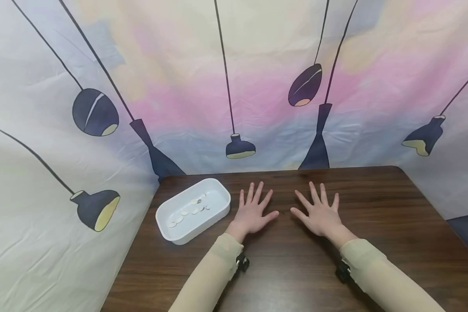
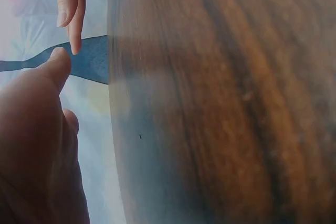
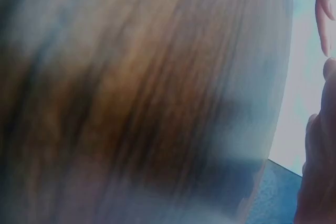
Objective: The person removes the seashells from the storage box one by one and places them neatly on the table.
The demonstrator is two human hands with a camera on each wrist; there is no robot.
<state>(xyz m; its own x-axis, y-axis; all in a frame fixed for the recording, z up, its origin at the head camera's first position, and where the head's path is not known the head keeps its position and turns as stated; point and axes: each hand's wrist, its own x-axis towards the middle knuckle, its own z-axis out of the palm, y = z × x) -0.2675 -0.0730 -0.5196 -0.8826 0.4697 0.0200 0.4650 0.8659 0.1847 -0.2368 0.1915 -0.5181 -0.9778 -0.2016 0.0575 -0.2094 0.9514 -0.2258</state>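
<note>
Head view: a white tray point(image 1: 203, 226) stands beside a bare left hand point(image 1: 253, 214)

The left hand's fingers are straight and fanned wide, holding nothing; the right hand point(image 1: 319, 215), farther from the tray, is spread just as wide and also holds nothing. I cannot tell whether either palm touches the brown table point(image 1: 288, 268). The tray stands upright near the table's far left corner, with small pale pieces point(image 1: 180, 219) scattered on its floor. It looks light, stiff and smooth, perhaps slightly slippery; the opposite long walls, just under the rim, seem the best hold. The pieces look thin, very light and possibly brittle, so a gentle fingertip pinch by the edges should suit them; their material is too small to tell.
</note>
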